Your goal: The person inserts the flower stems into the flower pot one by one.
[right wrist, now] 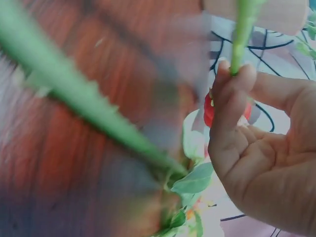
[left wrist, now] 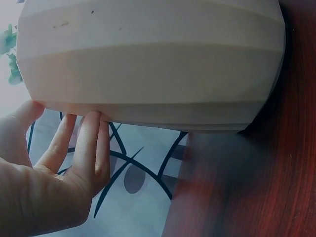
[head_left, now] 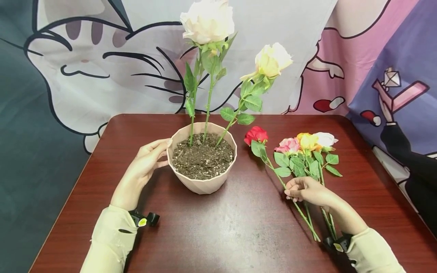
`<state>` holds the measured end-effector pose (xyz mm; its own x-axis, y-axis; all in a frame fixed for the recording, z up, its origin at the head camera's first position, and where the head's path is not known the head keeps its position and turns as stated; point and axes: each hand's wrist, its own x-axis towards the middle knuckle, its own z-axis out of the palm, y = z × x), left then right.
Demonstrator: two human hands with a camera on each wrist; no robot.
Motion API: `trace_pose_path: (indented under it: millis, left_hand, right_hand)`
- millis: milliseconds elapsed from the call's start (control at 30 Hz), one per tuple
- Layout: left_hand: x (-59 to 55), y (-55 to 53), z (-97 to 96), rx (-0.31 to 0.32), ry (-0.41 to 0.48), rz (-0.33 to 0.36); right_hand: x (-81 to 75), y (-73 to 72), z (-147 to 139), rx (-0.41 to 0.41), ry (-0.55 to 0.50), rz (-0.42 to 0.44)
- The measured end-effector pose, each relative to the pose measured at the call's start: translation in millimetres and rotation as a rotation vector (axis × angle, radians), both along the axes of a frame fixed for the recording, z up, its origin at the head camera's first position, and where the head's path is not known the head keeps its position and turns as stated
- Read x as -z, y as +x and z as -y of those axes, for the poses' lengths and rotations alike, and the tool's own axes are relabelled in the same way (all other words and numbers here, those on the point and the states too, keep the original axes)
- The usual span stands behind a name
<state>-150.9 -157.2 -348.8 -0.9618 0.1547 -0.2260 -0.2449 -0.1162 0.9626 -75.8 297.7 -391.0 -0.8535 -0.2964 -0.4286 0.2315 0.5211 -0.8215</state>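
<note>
A cream faceted flowerpot [head_left: 202,185] filled with dark soil [head_left: 205,161] stands on the table. My left hand [head_left: 146,157] rests its fingertips on the pot's left side, one at the rim; in the left wrist view the fingers [left wrist: 88,143] reach fairly straight to the outer wall. With thumb and fingertips, my right hand [head_left: 308,191] pinches the stem of a red rose [head_left: 256,135], whose bloom points away toward the back. The right wrist view has that pinched stem [right wrist: 242,37] up close, with the red bloom partly hidden behind the fingers.
Three leafy stems rise from the soil, topped by a large white rose [head_left: 208,22] and a cream rose [head_left: 273,60] leaning right. Beside the right hand lie a pink rose [head_left: 288,145], a yellow rose [head_left: 308,141] and a white rose [head_left: 325,139]. A printed cloth [head_left: 143,91] hangs behind the table.
</note>
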Motion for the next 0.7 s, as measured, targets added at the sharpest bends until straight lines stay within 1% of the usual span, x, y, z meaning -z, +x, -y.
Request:
trace_pose_path:
  millis: [100,233,467,567,700]
  left_hand:
    - [0.5,0.9,-0.1,0.002,0.004,-0.004]
    - [0.7,1.9,0.4,0.001,0.003,-0.006]
    - [0.9,1.8,0.2,-0.003,0.006,-0.006]
    - [0.4,1.8,-0.2,0.001,0.001,-0.011]
    - [-0.3,1.7,-0.3,0.000,0.002,-0.011]
  right_hand:
    - [-5.0,1.0,-0.9,-0.033,-0.055,0.012]
    - [-9.0,2.7,-0.8,-0.066,-0.149,0.007]
    - [-13.3,2.7,-3.9,-0.143,-0.363,-0.053]
    - [-16.6,3.4,-5.3,-0.145,-0.430,-0.073]
    - [-21.8,4.4,-5.8,-0.160,-0.551,-0.130]
